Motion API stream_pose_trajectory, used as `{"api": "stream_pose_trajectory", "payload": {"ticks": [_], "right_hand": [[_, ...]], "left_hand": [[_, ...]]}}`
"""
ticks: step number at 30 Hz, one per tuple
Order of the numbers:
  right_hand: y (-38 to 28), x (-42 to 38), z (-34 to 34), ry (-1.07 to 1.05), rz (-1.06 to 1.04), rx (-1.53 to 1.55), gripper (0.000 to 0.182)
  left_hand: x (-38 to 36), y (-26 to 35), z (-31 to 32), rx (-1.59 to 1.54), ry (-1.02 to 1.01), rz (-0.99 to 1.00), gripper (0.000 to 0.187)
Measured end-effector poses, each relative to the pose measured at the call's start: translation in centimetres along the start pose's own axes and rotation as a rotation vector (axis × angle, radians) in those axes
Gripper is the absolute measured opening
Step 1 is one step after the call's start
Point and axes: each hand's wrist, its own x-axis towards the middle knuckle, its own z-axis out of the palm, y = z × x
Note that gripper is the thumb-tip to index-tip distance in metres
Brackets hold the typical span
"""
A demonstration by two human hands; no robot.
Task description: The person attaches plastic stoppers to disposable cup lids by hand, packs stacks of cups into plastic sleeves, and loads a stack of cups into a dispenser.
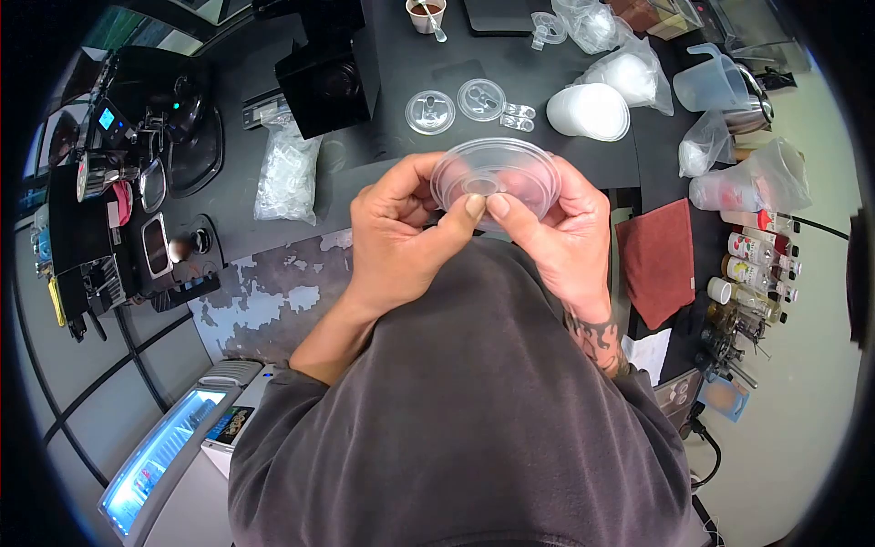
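Close in front of my chest, a clear round plastic lid (493, 157) is held up between both hands. My left hand (398, 232) grips its left side, with the thumb on the near part. On the right side, my right hand (567, 235) holds the rim and its thumb presses beside the other thumb, near the lid's round centre. The fingers behind show blurred through the plastic. Beyond lie two more clear lids, one on the left (430, 112) and one on the right (481, 99), with small clear plastic pieces (518, 117) beside them.
A stack of white lids or cups (588, 112) stands back right, near bagged cups (629, 75) and a plastic jug (709, 80). Left are a bag of clear plastic pieces (287, 170) and a black machine (328, 77). A brown cloth (658, 263) and bottles (749, 248) are right.
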Motion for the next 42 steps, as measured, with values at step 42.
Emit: {"api": "stream_pose_trajectory", "payload": {"ticks": [42], "right_hand": [[-0.1, 1.2, -1.2, 0.059, -0.228, -0.27, 0.032]], "left_hand": [[1.2, 1.7, -2.4, -0.597, -0.165, -0.337, 0.076]]}}
